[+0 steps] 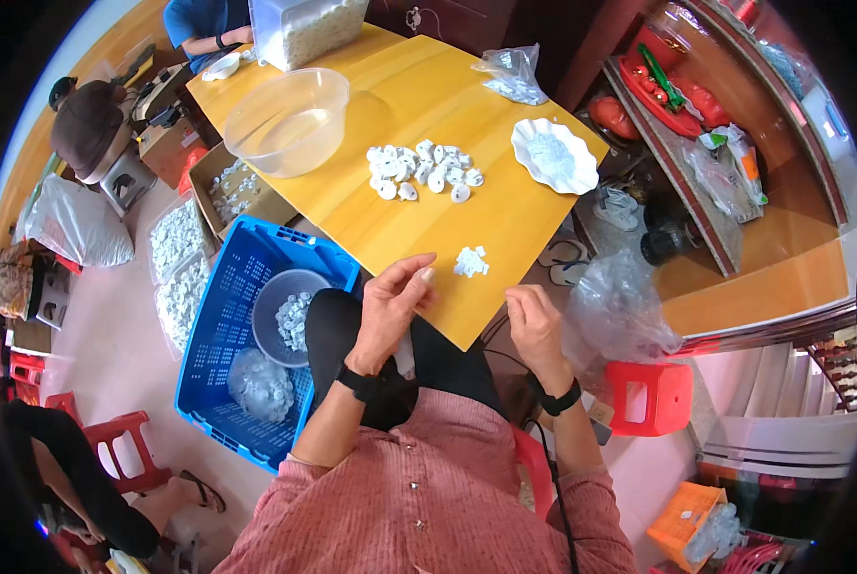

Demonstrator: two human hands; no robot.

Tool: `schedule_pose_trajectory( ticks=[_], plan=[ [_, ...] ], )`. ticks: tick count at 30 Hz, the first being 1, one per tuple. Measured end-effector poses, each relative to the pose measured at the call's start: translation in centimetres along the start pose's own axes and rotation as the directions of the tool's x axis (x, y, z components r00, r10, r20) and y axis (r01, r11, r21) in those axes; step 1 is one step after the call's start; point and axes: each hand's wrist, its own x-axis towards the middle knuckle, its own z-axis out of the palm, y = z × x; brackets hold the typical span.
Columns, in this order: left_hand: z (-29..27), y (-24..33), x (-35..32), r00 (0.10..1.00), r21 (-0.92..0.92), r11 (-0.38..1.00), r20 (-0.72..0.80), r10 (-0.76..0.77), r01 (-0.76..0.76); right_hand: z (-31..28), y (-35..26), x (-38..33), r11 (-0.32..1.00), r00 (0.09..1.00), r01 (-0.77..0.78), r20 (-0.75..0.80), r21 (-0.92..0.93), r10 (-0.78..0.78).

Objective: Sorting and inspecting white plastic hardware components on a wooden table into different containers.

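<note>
My left hand is over the near edge of the yellow wooden table, its fingers closed round a small white plastic part that is mostly hidden. To the right of the table's corner is my right hand, thumb and fingers pinched together; whatever they hold is too small to see. Between the hands, a little farther off, lies a small pile of flat white pieces. Beyond it, several round white plastic parts are spread in a loose group. A white scalloped dish at the right holds tiny pale pieces.
A clear round tub stands at the table's left, near a clear bin of white parts. A plastic bag lies at the far edge. Left of my knees, a blue crate holds a bowl. Another person's arm rests at the far left.
</note>
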Motion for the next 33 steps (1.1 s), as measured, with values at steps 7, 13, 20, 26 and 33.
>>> schedule_pose_trajectory(
  ticks=[7, 13, 20, 26, 33],
  plan=[
    [-0.3, 0.6, -3.4, 0.964, -0.643, 0.722, 0.228, -0.137, 0.254, -0.2, -4.7, 1.2, 0.798, 0.902, -0.425, 0.122, 0.427, 0.415],
    [-0.3, -0.9, -4.8, 0.991, -0.340, 0.937, 0.122, -0.046, 0.085, 0.0, -7.4, 2.1, 0.923, 0.960, -0.250, 0.197, 0.292, 0.198],
    [0.0, -1.2, -5.0, 0.979, -0.072, 0.977, 0.022, 0.203, -0.201, 1.3, -8.4, 1.5, 0.998, 0.978, 0.034, 0.204, 0.056, -0.045],
    [0.0, -1.4, -4.9, 0.960, 0.026, 0.960, 0.038, 0.277, -0.278, 1.3, -8.9, 1.6, 0.998, 0.965, 0.058, 0.259, -0.018, -0.052],
    [-0.1, -0.1, -5.2, 0.997, -0.002, 0.997, 0.012, 0.074, -0.074, 2.1, -9.4, 1.8, 0.998, 0.981, 0.012, 0.190, 0.062, -0.024]
  ],
)
